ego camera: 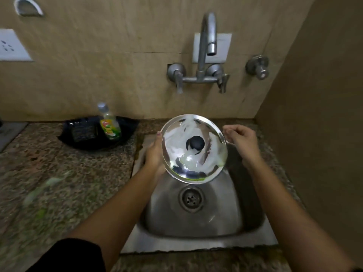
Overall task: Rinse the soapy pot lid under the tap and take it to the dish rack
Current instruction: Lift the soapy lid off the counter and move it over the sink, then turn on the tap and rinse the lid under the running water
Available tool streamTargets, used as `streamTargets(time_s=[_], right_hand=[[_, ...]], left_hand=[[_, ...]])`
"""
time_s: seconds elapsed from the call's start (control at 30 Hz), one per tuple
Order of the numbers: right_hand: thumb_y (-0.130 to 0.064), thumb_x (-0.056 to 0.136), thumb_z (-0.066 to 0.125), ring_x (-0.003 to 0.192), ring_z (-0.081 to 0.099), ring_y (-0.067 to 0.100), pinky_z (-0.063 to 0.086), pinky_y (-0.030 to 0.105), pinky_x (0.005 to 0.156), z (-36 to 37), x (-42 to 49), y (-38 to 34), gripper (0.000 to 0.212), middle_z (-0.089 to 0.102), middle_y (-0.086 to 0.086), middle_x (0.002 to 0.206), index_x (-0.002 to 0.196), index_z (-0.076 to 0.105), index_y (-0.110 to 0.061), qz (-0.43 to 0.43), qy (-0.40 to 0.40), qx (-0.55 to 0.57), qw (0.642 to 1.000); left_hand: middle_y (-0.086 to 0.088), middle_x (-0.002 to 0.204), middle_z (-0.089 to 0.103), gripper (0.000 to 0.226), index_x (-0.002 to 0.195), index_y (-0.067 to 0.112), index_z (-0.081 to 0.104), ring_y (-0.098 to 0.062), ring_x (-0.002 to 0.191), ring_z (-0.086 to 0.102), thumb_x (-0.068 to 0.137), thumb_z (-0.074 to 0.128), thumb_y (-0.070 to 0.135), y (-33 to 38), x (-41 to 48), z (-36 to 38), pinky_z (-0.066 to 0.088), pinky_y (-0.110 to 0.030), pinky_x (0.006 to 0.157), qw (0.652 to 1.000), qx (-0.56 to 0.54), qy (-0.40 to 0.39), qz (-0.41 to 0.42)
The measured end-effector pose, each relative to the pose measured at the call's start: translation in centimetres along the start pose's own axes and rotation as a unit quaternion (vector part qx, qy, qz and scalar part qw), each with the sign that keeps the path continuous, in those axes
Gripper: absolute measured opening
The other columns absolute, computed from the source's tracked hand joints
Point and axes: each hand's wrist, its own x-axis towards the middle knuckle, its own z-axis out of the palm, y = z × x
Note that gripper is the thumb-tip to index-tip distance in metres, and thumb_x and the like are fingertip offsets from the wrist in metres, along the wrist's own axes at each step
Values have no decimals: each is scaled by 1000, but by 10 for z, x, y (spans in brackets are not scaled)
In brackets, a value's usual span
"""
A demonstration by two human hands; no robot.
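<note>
Left hand [155,152] grip pinches soapy pot lid [193,149] at its 9 o'clock rim, tap spout [211,48] dry at 12 o'clock above; right hand [240,141] loosely curled, empty.

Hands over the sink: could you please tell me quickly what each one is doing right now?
Left hand: closed on the rim of the soapy lid, holding it.
Right hand: loosely curled beside the lid, holding nothing.

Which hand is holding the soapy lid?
The left hand, gripping the lid by its left rim; the right hand sits loosely curled beside it, apparently not gripping.
</note>
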Motion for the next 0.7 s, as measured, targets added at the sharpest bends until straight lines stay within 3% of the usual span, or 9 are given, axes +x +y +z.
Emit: streamTargets(time_s=[0.03, 0.13, 0.2, 0.23, 0.37, 0.53, 0.7], right_hand=[[-7, 91, 55, 76, 62, 15, 52, 27, 75, -2, 6, 3, 19, 69, 2, 81, 84, 70, -17, 11, 2, 10, 1000], [-4, 89, 54, 77, 59, 23, 50, 38, 76, -14, 26, 6, 22, 68, 7, 79, 80, 70, -16, 35, 15, 61, 997], [-4, 90, 53, 73, 58, 22, 50, 37, 74, -16, 37, 1, 18, 67, 7, 77, 86, 70, -11, 42, 21, 86, 995], [-5, 91, 53, 71, 59, 20, 51, 35, 73, -16, 44, -4, 16, 67, 6, 78, 92, 69, -7, 41, 24, 94, 994], [-17, 92, 56, 97, 65, 23, 53, 39, 90, -9, 74, -26, 25, 68, 5, 106, 116, 63, -13, 17, 42, 65, 997], [-25, 93, 55, 121, 55, 25, 43, 42, 106, 10, 97, -54, 52, 55, 11, 136, 140, 43, -6, -8, 19, 21, 1000], [-30, 92, 58, 99, 67, 25, 51, 37, 91, 33, 113, -65, 38, 72, 13, 107, 116, 65, -3, -65, 45, -19, 997]], left_hand=[[4, 60, 72, 32, 79, 15, 63, -14, 63, 69, 98, 45, 35, 0, 0, 6, 53, -29, 65, 1000, 3, 1, 2], [-7, 89, 72, 34, 92, 10, 66, -25, 83, 67, 96, 47, 38, 1, -2, 26, 55, -27, 62, 1000, 4, 6, 4], [-7, 89, 69, 34, 98, 8, 65, -20, 74, 66, 96, 49, 37, 5, -1, 34, 53, -21, 51, 999, 5, 31, 8], [-6, 87, 69, 33, 96, 8, 66, -20, 73, 65, 95, 50, 36, 7, 0, 38, 53, -23, 54, 999, 2, 34, 6], [-11, 90, 70, 30, 83, 11, 68, -27, 81, 67, 92, 56, 37, 19, 6, 45, 53, -37, 82, 999, 7, 45, 12], [-9, 84, 71, 30, 78, 14, 68, -26, 77, 67, 89, 58, 40, 27, 13, 45, 52, -37, 82, 997, 29, 64, 23], [-7, 79, 68, 29, 77, 12, 66, -25, 76, 65, 90, 59, 37, 32, 18, 40, 52, -34, 77, 997, 26, 70, 30]])
